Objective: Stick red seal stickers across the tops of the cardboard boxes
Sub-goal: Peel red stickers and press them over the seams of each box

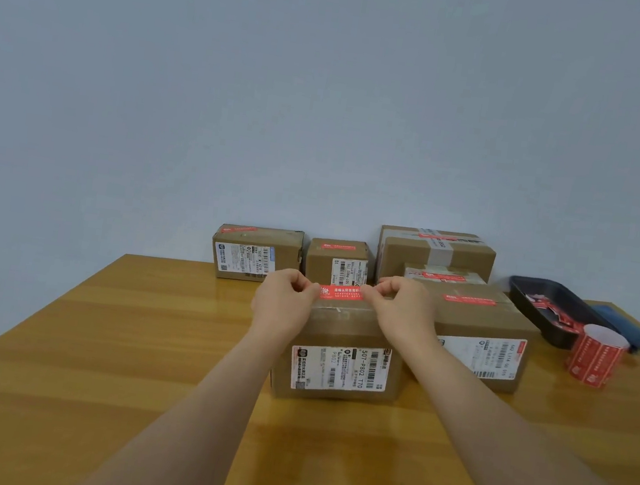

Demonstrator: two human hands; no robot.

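Pinching red sticker (341,292) ends, left hand (285,299), right hand (403,306), over box (340,351), black tray (537,307) holding red scraps

Black tray (524,288) and folded blue cloth (625,325) on wooden table (134,340), pale wall (331,81) behind.

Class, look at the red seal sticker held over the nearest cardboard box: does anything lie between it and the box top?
Nothing visible does. Left hand and right hand pinch the red seal sticker above the nearest cardboard box; only old clear tape lies on the top.
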